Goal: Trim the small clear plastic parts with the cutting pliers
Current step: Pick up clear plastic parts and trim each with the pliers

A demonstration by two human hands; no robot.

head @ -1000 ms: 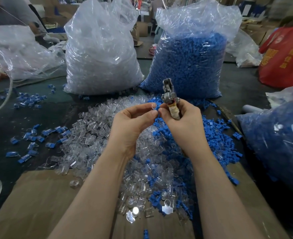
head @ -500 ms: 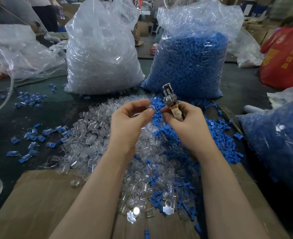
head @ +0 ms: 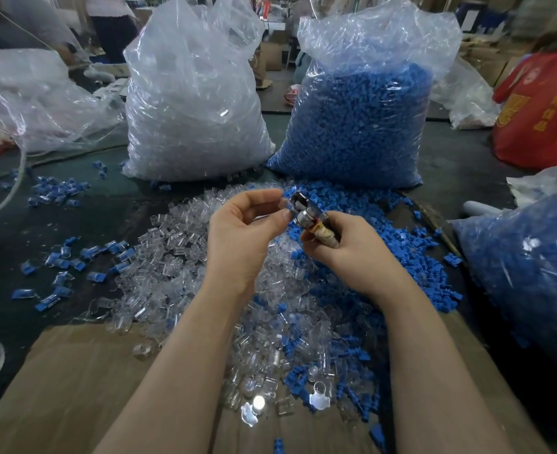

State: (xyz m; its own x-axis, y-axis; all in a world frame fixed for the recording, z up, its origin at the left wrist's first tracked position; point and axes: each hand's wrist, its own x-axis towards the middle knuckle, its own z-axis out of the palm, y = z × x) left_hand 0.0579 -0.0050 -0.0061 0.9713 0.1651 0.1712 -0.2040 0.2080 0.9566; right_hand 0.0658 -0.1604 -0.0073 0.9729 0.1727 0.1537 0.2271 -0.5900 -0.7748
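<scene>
Centrally, filling the middle of the frame, a sprawling heap of small clear plastic parts (head: 185, 257) lies on the dark table (head: 8, 244), glossy and boxy, blending on its right side into a heap of matte blue parts (head: 385, 244). Behind, upper centre: two crinkled transparent sacks standing upright side by side, the left sack (head: 192, 103) full of clear pieces, the right sack (head: 362, 113) full of blue ones. A third bag of blue pieces (head: 529, 276) slumps at the right edge. Brown cardboard sheet (head: 74, 388) covers the lower left, under the near edge of the heap. Both forearms reach up from the bottom edge and meet above the pile. Right hand (head: 346, 247) has fingers curled round the tape-wrapped handle of the cutting pliers (head: 306, 214), metal head angled up-left; whether the blades are closed, cannot tell. Left hand (head: 238, 231) sits palm-inward, thumb and forefinger pinching one clear part (head: 285, 203) right at the pliers' head, remaining fingers curled. Scattered blue pieces (head: 61, 267) dot the table at centre left.
</scene>
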